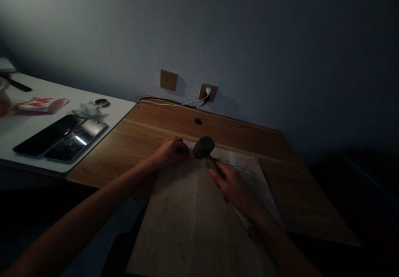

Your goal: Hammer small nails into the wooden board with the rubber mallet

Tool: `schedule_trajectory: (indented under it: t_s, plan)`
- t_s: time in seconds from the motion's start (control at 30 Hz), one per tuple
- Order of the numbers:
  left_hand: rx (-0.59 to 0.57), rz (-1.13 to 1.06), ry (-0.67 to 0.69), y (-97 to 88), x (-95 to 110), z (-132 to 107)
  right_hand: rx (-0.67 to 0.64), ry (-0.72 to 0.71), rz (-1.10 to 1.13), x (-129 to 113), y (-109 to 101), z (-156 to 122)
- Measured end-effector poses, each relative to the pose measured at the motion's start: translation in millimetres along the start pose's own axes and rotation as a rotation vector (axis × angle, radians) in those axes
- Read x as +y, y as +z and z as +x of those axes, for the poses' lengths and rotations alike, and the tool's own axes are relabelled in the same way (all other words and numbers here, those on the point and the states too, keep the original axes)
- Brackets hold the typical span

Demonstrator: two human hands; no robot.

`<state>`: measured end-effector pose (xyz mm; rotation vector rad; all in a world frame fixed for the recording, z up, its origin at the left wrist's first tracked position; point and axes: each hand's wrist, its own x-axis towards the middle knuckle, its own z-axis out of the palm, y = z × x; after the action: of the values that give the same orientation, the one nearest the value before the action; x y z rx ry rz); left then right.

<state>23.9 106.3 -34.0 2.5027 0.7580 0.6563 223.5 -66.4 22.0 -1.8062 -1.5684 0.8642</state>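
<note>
My right hand (232,185) is wrapped round the handle of a rubber mallet (204,147), whose dark rounded head is raised over the far part of a pale wooden board (183,218). At the board's far left corner, my left hand (171,151) rests with curled fingers pressed together; whatever they may pinch is too dark and small to make out. Several small dark specks (229,161) lie on the board's surface beyond my right hand. The mallet head is just right of my left fingertips, apart from them.
The board lies on a brown wooden desk (305,202) with a cable hole (198,121). On the white table (124,107) at left are two phones (76,140), a red-and-white packet (42,105) and crumpled plastic (89,110). Cables (174,102) run to a wall socket (204,90).
</note>
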Motion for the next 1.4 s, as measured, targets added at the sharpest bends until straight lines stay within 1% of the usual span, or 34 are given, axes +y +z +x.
schedule_trajectory:
  t_s: [0.17,0.27,0.43,0.57,0.67,0.77,0.93,1.03,1.13,1.2,1.23,1.33,1.4]
  plan:
    - [0.015,0.013,-0.02,0.9,0,-1,0.023,-0.099,-0.178,-3,9,12]
    - [0.014,-0.003,-0.038,2.1,-1,-1,0.033,-0.116,-0.236,-1,11,14]
    - [0.045,-0.053,-0.059,3.4,-1,-1,0.011,-0.104,-0.242,-3,9,12]
    - [0.035,-0.057,-0.059,2.0,2,-1,0.035,-0.085,-0.229,-9,5,10]
    - [0.038,-0.06,-0.056,0.9,3,-2,0.014,-0.085,-0.27,-10,3,10]
    - [0.045,-0.063,-0.042,1.0,2,-2,0.03,-0.119,-0.314,-7,5,12]
    - [0.049,-0.071,-0.026,3.6,-1,-1,0.04,-0.135,-0.276,-2,11,11]
    - [0.056,-0.056,-0.025,4.8,-2,-1,0.06,-0.148,-0.253,-3,11,11]
    - [0.056,-0.066,-0.018,4.8,-2,-1,0.053,-0.137,-0.248,-5,10,12]
    - [0.059,-0.075,-0.025,4.6,-2,-2,0.049,-0.089,-0.162,-6,8,8]
    - [0.06,-0.074,-0.03,4.6,-2,-2,0.046,-0.043,-0.066,-7,7,4]
    - [0.056,-0.057,-0.031,4.8,-3,-3,0.039,0.166,0.39,-4,3,-17]
    - [0.046,-0.052,-0.029,5.0,-4,-2,0.114,0.28,0.685,2,-2,-37]
